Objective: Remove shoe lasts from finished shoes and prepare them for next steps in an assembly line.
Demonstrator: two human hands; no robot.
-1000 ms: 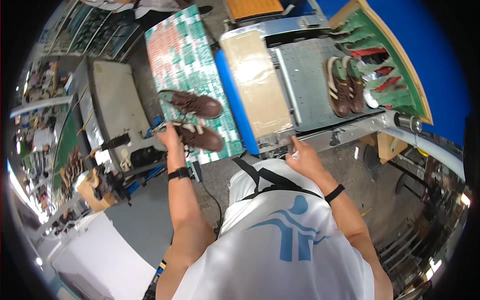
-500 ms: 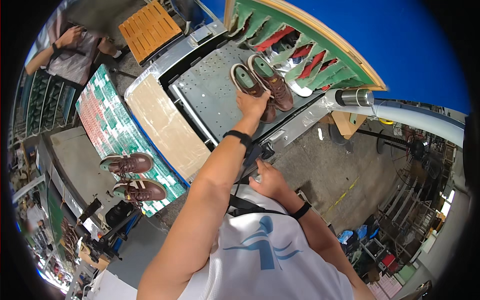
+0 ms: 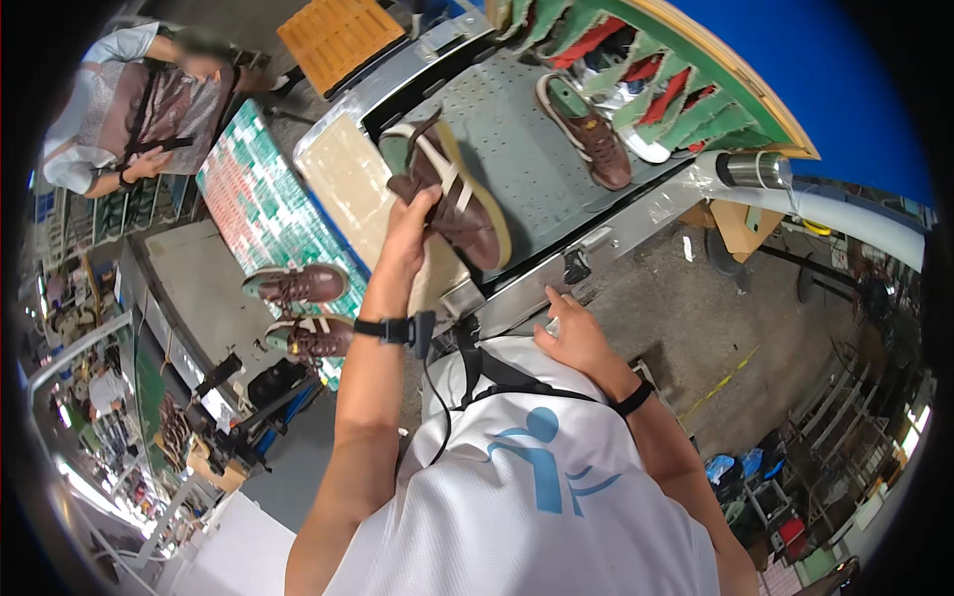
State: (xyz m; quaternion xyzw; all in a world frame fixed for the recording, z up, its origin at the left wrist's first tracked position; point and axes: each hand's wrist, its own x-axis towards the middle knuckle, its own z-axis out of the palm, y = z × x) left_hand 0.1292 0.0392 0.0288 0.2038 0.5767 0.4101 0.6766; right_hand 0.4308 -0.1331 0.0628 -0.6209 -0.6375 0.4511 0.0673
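My left hand (image 3: 409,223) is closed on a brown sneaker (image 3: 475,223) with a pale stripe and gum-coloured sole, lifted and tilted over the left side of the grey perforated plate (image 3: 527,129). Its mate, another brown sneaker (image 3: 601,149), lies farther right on that plate, before the green and red flaps (image 3: 656,74). Low by the front metal rail (image 3: 606,248), my right hand (image 3: 576,338) is empty, fingers apart. Two more brown laced sneakers, an upper one (image 3: 298,283) and a lower one (image 3: 313,336), rest at left on a board patched green and white (image 3: 243,179).
A beige panel (image 3: 343,164) lies between the patched board and the plate. A steel flask (image 3: 750,170) stands out at the rail's right end. White shoes (image 3: 646,147) show by the flaps. Another person (image 3: 139,119) is at the upper left, near an orange slatted stool (image 3: 338,40).
The left hand has lifted one sneaker off the plate and carried it left, away from its mate. The right hand has stayed by the rail. The whole view has shifted slightly.
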